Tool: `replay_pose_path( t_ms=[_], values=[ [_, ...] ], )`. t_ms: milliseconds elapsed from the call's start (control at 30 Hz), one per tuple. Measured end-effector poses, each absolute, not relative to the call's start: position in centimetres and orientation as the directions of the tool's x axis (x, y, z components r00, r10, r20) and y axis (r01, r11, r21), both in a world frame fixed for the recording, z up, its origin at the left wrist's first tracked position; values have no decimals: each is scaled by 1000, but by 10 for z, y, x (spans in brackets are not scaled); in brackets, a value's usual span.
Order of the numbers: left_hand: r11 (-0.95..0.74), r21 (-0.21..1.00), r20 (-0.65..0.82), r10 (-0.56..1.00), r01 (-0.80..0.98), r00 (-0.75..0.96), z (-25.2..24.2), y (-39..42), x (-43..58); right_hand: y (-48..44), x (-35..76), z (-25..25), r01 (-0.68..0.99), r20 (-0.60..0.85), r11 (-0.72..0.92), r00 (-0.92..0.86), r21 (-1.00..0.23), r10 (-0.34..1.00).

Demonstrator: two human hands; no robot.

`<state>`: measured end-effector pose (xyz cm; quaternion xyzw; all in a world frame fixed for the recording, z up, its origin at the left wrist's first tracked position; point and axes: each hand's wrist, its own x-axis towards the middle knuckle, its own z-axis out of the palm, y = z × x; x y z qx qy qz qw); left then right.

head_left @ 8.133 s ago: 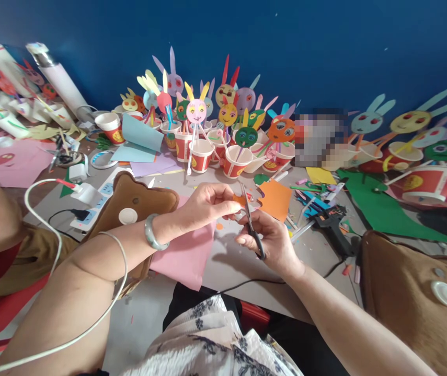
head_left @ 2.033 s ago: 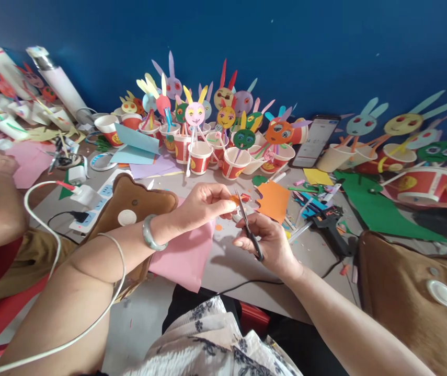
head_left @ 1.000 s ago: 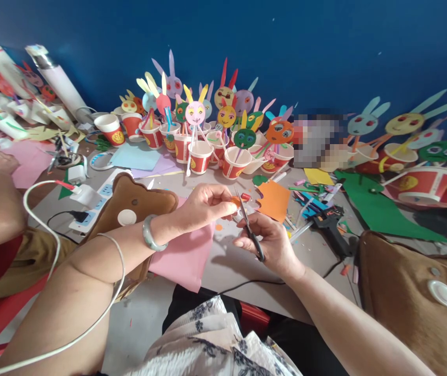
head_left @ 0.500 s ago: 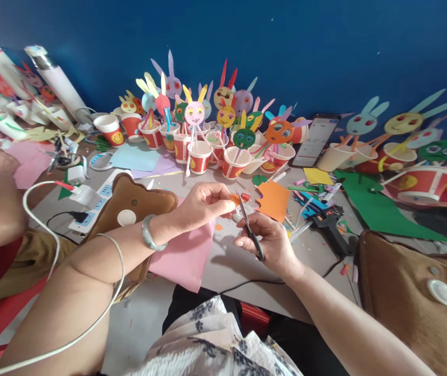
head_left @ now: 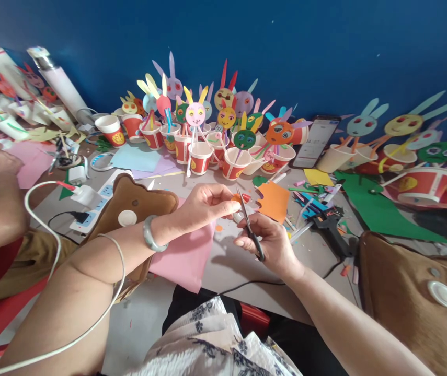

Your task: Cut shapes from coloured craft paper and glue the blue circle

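The left hand [head_left: 203,206] pinches the orange paper piece [head_left: 235,198] between thumb and fingertips, above the table [head_left: 231,263] and in front of the red paper cups [head_left: 201,156], whose yellow emblems are too small to read. The right hand [head_left: 272,243] is closed around the scissors [head_left: 250,227], blade tips at the piece. Farther right, the text on the phone [head_left: 315,141] screen is illegible.

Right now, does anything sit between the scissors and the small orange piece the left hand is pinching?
Nothing visible does. The scissors, held in the right hand, reach right up to the orange piece pinched in the left hand.
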<state>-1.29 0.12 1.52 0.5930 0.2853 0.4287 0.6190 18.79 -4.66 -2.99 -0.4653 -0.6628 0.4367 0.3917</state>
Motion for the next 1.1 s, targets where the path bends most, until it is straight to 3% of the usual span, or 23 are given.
replay_pose_path(
  t_ms=[1100],
  values=[
    [-61,984,136,871,-170,472,18,1,-13,-48,188,-31,266,80,152,-266,-952,961]
  ],
)
